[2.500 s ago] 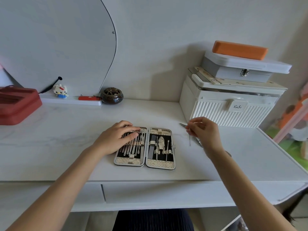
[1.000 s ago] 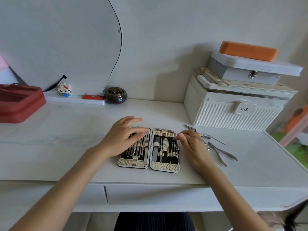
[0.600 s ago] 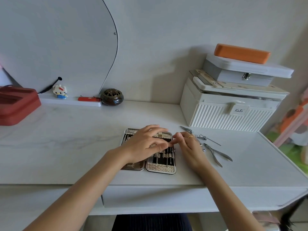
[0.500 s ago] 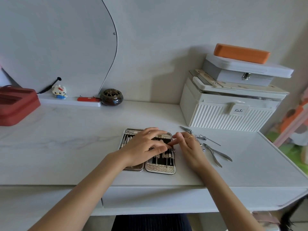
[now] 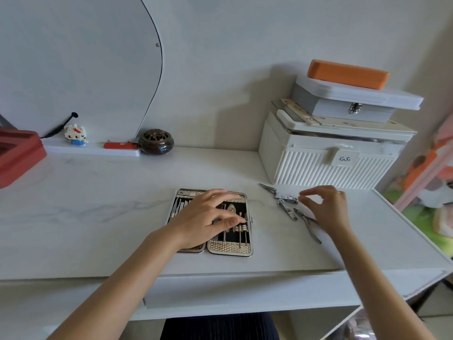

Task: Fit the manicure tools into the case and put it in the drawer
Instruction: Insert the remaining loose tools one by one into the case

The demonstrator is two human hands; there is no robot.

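Open case (image 5: 230,249) flat on the table (image 5: 98,217) — loose tools (image 5: 285,203) just beside it.
The case is pressed by the left hand (image 5: 206,219), fingers relaxed; the right hand (image 5: 326,207) is held over the tools — fingers curled, nothing gripped.

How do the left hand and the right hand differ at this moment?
The left hand rests with spread fingers on the open manicure case; the right hand hovers above the loose tools beside the case, fingers curled. The left hand touches the case; the right hand holds nothing. Both are bare.
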